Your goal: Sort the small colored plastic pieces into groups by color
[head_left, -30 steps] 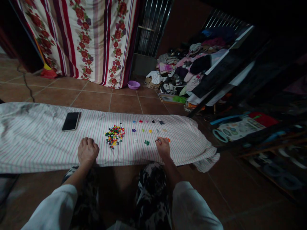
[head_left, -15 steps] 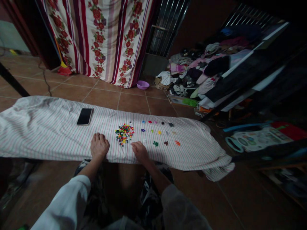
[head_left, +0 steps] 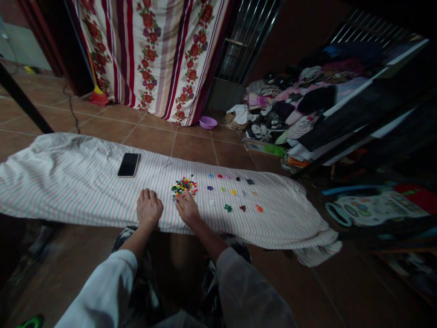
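A pile of small multicoloured, seemingly plastic pieces [head_left: 185,184] is spread at the right grip's twelve o'clock.
The right grip [head_left: 187,208] is narrowed; whether anything is held cannot be told. The left grip [head_left: 149,207] is rested loosely. Light, stiff pieces, best pinched by their sides, are suggested.

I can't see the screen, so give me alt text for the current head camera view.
Right hand at a mixed-colour pile of small pieces beside small single-colour clusters; left hand rests on striped cloth near a phone.
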`<state>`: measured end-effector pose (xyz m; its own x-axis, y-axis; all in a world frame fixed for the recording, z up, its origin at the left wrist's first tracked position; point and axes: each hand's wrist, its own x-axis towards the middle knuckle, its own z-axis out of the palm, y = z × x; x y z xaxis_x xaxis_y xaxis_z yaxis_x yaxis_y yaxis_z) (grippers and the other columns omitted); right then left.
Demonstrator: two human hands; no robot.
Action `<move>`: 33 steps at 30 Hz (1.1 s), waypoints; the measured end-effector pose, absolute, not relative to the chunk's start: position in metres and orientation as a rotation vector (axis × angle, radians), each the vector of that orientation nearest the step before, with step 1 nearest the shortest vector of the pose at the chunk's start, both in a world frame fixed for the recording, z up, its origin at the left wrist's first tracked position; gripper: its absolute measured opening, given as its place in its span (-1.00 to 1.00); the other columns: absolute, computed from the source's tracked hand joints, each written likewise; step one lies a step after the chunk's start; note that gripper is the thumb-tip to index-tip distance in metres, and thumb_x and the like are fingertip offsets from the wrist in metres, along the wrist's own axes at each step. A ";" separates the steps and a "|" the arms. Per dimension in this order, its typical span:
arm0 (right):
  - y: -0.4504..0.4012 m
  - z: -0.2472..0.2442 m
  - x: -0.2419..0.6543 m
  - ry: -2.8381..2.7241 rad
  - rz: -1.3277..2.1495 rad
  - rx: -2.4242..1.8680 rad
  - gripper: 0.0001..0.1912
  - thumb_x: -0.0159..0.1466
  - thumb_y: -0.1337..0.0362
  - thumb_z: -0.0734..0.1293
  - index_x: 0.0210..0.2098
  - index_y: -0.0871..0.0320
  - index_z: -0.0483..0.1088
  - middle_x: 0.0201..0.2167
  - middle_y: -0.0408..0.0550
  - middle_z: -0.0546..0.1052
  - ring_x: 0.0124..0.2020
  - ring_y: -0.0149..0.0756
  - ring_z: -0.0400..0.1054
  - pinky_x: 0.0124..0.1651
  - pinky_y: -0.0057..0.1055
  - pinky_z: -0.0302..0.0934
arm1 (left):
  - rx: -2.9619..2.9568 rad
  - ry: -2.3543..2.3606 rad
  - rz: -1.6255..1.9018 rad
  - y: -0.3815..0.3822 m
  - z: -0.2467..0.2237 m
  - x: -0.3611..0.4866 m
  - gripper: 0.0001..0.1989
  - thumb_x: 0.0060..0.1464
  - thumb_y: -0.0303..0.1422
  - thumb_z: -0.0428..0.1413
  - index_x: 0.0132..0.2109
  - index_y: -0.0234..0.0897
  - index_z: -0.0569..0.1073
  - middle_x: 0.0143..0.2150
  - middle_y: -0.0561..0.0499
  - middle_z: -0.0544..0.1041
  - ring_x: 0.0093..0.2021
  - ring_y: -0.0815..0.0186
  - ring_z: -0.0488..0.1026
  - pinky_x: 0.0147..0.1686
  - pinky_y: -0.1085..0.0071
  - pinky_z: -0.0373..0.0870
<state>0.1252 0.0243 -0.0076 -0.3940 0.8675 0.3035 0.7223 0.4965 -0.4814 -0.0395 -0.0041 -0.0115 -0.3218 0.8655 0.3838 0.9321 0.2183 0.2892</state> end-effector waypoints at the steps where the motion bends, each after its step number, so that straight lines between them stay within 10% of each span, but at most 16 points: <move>1: 0.027 -0.006 0.121 -2.258 0.355 -1.336 -0.77 0.30 0.33 0.24 -0.10 0.10 0.49 -0.13 0.01 0.37 -0.07 -0.23 0.29 0.03 -0.32 0.24 | -1.733 -2.342 -0.711 -0.004 -0.011 -0.039 -0.69 0.16 -0.39 -0.13 -0.09 -0.42 0.43 0.11 -0.33 0.40 0.20 0.00 0.24 0.06 0.11 0.25; 21: 0.036 0.009 0.114 -2.073 0.475 -1.460 -0.84 0.25 0.36 0.24 -0.22 0.13 0.44 -0.24 -0.07 0.46 -0.28 -0.35 0.34 -0.10 -0.41 0.24 | -1.790 -2.405 -0.676 -0.007 -0.003 -0.040 -0.61 0.18 -0.40 -0.19 -0.05 -0.52 0.43 0.16 -0.38 0.38 0.26 -0.05 0.21 0.16 0.12 0.21; 33: 0.026 0.022 0.155 -1.668 0.672 -1.516 -0.78 0.06 0.39 0.22 -0.34 0.12 0.45 -0.40 -0.17 0.52 -0.39 -0.37 0.38 -0.20 -0.42 0.28 | -2.077 -2.399 -0.354 -0.018 -0.015 -0.042 -0.35 0.23 -0.20 -0.21 0.32 -0.59 0.14 0.39 -0.34 0.08 0.42 -0.08 -0.10 0.34 -0.01 -0.12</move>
